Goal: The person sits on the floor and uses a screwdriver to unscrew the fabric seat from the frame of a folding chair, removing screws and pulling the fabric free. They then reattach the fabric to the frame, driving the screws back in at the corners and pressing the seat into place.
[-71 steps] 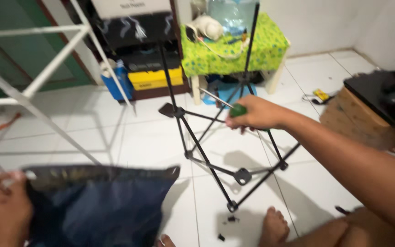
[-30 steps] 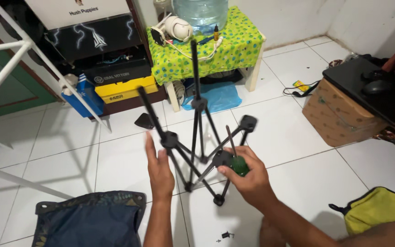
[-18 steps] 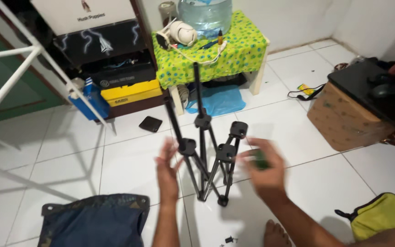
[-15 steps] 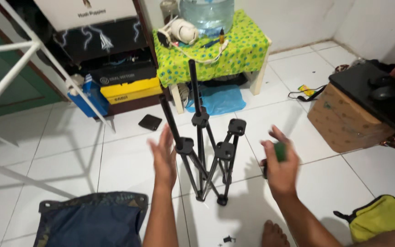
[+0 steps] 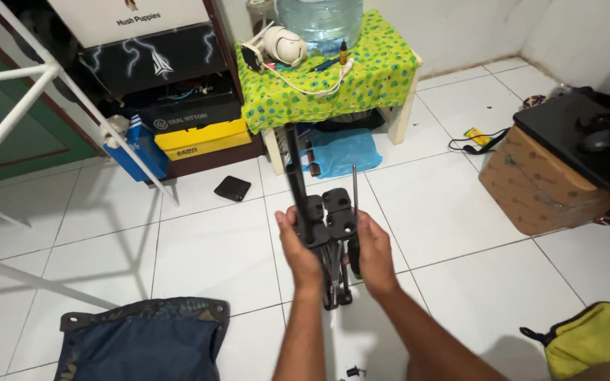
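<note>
We stand over a white tiled floor [image 5: 206,247] with dark grout lines, evenly lit. At the upper middle of the frame we see a small bench [image 5: 397,116] draped in a green dotted cloth [image 5: 368,74], against a pale wall [image 5: 474,28]. At upper left we find a dark shelf [image 5: 178,92] of stacked boxes, and a white tubular rack [image 5: 22,106] crosses the left edge. At the right a cardboard box [image 5: 538,187] sits on the tiles.

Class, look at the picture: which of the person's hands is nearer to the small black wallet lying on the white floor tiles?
Left. The left hand grips the folded black frame on the side facing the wallet, which lies up and to its left. The right hand grips the frame's far side, farther from it.
</note>
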`<state>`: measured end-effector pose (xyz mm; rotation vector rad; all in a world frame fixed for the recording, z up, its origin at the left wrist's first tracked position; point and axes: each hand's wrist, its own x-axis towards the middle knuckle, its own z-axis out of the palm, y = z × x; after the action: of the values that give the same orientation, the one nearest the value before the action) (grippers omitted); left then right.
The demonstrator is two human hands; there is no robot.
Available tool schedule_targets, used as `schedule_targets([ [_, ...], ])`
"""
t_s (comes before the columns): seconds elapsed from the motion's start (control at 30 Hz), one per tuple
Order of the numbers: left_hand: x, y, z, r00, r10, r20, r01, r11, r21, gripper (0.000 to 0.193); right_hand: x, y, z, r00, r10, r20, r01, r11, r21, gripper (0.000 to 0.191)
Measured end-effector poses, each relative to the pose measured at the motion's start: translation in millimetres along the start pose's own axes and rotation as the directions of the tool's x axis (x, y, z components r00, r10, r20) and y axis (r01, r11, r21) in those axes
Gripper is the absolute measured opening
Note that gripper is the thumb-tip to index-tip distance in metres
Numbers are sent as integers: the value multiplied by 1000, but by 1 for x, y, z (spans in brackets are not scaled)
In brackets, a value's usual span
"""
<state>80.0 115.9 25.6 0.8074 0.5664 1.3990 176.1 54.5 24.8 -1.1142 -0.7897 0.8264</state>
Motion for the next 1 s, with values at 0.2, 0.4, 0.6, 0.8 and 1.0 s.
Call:
schedule_targets([
  [0.2,-6,14,1,991,-128,36,129,992,-12,59,5,-14,-7,994,97,56,-96,995,-19,59],
  [0.4,7,17,-5,998,55,-21,-55,998,-14,60,4,-48,-14,913,-24,407,111,975,-192,75],
  [0.6,10,70,19,990,-63,-126,66,998,19,68,4,-86,12,876,-255,409,382,885,-266,63],
  [0.8,-22,141,23,898,-17,440,-164,914,370,61,6,-138,19,936,-125,328,195,962,-190,45],
  [1.0,-70,164,27,901,54,430,-152,969,197,73,-21,-151,21,919,-96,381,183,963,-199,29],
])
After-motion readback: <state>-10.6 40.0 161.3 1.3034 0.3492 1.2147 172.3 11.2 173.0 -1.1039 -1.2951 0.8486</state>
